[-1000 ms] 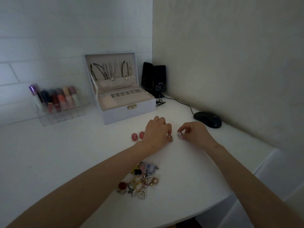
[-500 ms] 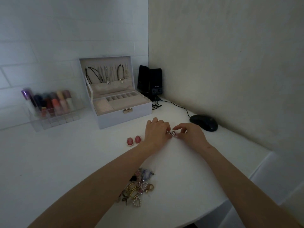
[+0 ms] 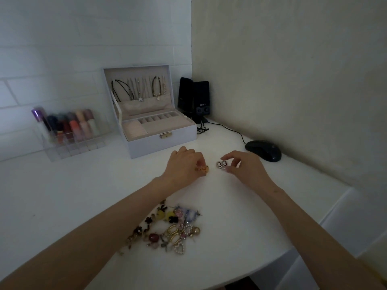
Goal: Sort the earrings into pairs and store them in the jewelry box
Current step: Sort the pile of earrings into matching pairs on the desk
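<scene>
Both hands are out over the tabletop (image 3: pixel 73 191), a little apart, working between the heap and the box. My left hand (image 3: pixel 184 164) has its fingers curled down onto an orange-gold earring (image 3: pixel 202 168) lying on the surface; whether one piece or two sits under my fingertips I cannot tell. My right hand (image 3: pixel 245 168) has its forefinger and thumb spread around a matched pair of small round earrings (image 3: pixel 222 164) set side by side on the tabletop. I cannot tell whether I am touching them.

I judge the job to be in its early part. One pair is plainly matched and laid out, and the orange-gold one may belong to a second. Nothing looks stored: the jewelry box (image 3: pixel 180 137) stands open beyond my hands, lid up with necklaces hung inside, and its small slots and padded tray show no earrings that I can make out in this dim light. Nearer to me, most of the work is waiting in the pile of unsorted earrings (image 3: pixel 169 227), a tangle of gold links, pearls, black flowers, yellow, pink and red pieces. All of that needs pairing, and every pair needs carrying across to the box.
</scene>
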`<state>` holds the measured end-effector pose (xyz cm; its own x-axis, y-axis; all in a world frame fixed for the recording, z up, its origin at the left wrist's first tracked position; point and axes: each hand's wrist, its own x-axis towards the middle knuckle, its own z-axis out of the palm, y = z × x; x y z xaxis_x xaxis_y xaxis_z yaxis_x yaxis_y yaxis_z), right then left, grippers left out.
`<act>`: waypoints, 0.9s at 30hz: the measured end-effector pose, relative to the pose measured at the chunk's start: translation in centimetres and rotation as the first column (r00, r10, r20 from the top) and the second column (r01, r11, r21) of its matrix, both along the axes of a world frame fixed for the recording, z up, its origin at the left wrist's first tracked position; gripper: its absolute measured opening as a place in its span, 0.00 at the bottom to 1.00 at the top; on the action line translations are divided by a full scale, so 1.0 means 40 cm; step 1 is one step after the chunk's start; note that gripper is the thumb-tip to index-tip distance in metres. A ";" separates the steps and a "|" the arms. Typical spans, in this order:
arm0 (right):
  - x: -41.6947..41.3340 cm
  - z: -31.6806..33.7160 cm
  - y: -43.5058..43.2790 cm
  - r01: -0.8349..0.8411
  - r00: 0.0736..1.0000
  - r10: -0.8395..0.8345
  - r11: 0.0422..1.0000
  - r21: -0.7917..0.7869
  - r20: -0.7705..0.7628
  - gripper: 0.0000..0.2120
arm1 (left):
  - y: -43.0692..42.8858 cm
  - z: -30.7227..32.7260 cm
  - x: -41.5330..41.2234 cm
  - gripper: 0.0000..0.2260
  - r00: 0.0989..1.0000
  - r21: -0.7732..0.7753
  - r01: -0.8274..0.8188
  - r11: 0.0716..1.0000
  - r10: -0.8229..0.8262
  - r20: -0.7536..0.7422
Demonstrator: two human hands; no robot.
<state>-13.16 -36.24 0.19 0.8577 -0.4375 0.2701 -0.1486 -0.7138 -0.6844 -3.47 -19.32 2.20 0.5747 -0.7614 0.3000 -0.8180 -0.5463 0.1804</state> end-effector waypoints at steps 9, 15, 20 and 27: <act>-0.056 0.057 0.182 -0.380 0.880 0.427 0.896 0.230 -0.209 0.10 | 0.208 0.019 -0.004 0.09 0.936 0.095 0.100 0.990 -0.061 -0.346; -0.036 0.055 0.252 -0.476 0.830 0.487 0.873 0.111 -0.273 0.10 | 0.277 0.018 -0.004 0.03 0.895 0.101 0.149 0.984 -0.091 -0.436; -0.029 0.053 0.270 -0.466 0.836 0.475 0.879 0.101 -0.276 0.10 | 0.306 0.021 0.005 0.07 0.843 0.055 0.165 0.985 -0.111 -0.527; -0.035 0.053 0.275 -0.449 0.840 0.468 0.883 0.135 -0.273 0.09 | 0.321 0.018 0.011 0.08 0.830 0.037 0.178 0.983 -0.130 -0.542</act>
